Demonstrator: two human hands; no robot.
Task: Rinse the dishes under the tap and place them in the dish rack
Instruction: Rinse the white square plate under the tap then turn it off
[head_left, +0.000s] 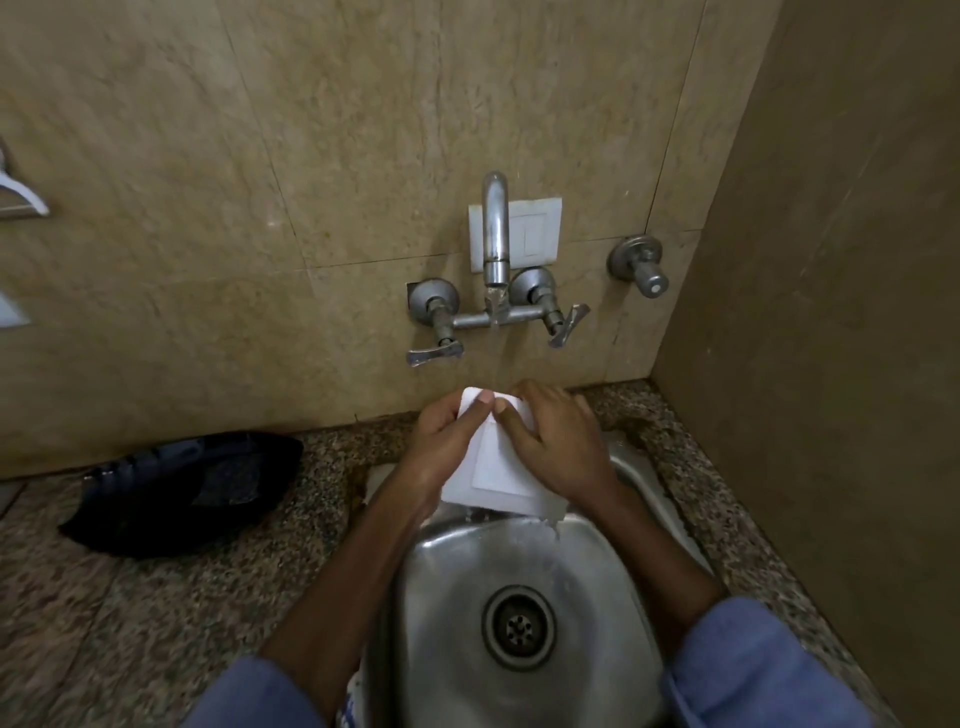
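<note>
We grip the white plate (498, 467) between left hand (441, 441) and right hand (556, 441), its long axis running toward the tap (495, 234).

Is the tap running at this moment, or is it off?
Running. A stream of water falls from the tap onto the white plate held by both hands over the sink.

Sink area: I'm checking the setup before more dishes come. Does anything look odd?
A dark bag or cloth lies crumpled on the counter left of the sink. No dish rack is in view. Both hands hold the white dish under the running tap.
</note>
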